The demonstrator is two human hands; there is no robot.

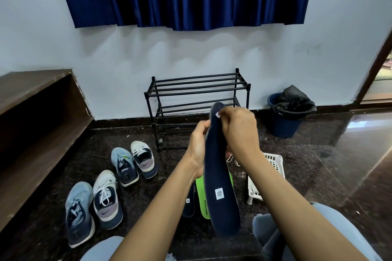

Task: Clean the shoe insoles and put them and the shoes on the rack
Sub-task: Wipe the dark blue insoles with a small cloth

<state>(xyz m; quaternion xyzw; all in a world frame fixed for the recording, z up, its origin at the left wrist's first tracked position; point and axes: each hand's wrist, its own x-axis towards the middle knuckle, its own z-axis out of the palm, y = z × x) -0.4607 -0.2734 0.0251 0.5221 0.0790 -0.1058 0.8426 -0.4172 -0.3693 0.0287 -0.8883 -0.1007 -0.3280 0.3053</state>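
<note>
Dark insole (220, 167) held upright at centre: left hand (197, 146) clamped on its edge for support, right hand (239, 131) fingers pinched together at toe, likely picking dirt. Rack (196, 99) at 12, shoes (110, 184) at 9.

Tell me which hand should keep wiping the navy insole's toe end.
Right. The right hand is already pinched at the toe end of the navy insole, seemingly holding something small and white, while the left hand grips its edge to steady it.
</note>
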